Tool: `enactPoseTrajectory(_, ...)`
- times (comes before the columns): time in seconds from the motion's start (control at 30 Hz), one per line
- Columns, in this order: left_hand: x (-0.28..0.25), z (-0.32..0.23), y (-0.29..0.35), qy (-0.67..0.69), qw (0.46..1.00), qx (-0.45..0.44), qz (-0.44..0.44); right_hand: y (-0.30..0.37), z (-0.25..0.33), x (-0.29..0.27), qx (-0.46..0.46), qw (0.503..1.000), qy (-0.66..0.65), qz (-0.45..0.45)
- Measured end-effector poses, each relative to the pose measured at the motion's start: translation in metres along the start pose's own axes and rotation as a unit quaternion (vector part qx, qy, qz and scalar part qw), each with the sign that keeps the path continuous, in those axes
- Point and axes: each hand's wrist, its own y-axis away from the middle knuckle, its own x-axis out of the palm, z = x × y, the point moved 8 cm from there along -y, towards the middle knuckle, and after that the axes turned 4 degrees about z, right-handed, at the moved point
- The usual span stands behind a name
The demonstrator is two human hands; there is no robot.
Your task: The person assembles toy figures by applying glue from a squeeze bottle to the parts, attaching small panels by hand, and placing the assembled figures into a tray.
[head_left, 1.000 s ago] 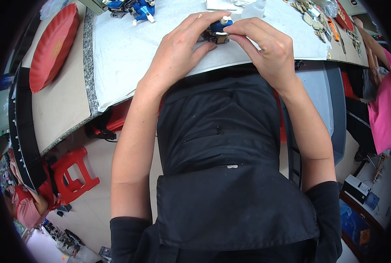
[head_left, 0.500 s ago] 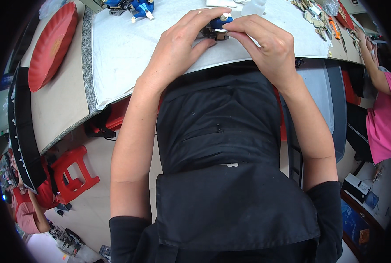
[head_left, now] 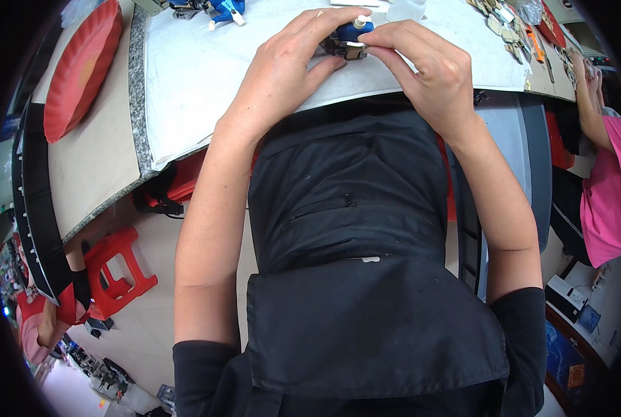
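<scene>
Head view: Both hands are at work close together over the near part of the white sheet (head_left: 206,90) covering the table. The left hand (head_left: 283,59) is clamped on a small blue-and-black assembly (head_left: 352,33), its fingers curving around the far side and its thumb at the near side. The assembly sits between the two hands, near the table's front edge, with a pale round knob (head_left: 360,22) at its top. The right hand (head_left: 432,66) has thumb and forefinger pinched on a small white piece (head_left: 356,44) at the assembly's side; the exact point of contact is too small to tell.

Beyond the left hand, toward the upper left, lies a blue-and-white figure part (head_left: 226,11), cut by the picture's edge. A translucent bottle (head_left: 406,10) stands just beyond the right hand. Well to the right are beige pieces (head_left: 509,33) and an orange-handled tool (head_left: 535,45). At far left rests a red scalloped tray (head_left: 81,80). A co-worker in a pink top (head_left: 608,191) is at the right.
</scene>
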Motion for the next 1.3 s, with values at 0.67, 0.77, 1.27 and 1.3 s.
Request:
enactPoseTrajectory(0.67, 0.000, -0.002, 0.005, -0.157, 0.980, 0.024, -0.119, 0.000, 0.006, -0.002, -0.006, 0.998, 0.063, -0.032)
enactPoseTrajectory(0.77, 0.000, -0.003, 0.006, -0.160, 0.978, 0.031, -0.130, 0.004, 0.005, -0.004, -0.051, 0.995, 0.036, -0.078)
enactPoseTrajectory(1.27, 0.000, 0.002, -0.001, -0.043, 0.996, -0.053, -0.062, 0.018, -0.012, 0.009, -0.122, 0.988, -0.050, -0.086)
enactPoseTrajectory(1.3, 0.000, 0.001, -0.001, -0.033, 0.996, -0.053, -0.059, 0.018, -0.011, 0.009, -0.122, 0.987, -0.049, -0.088)
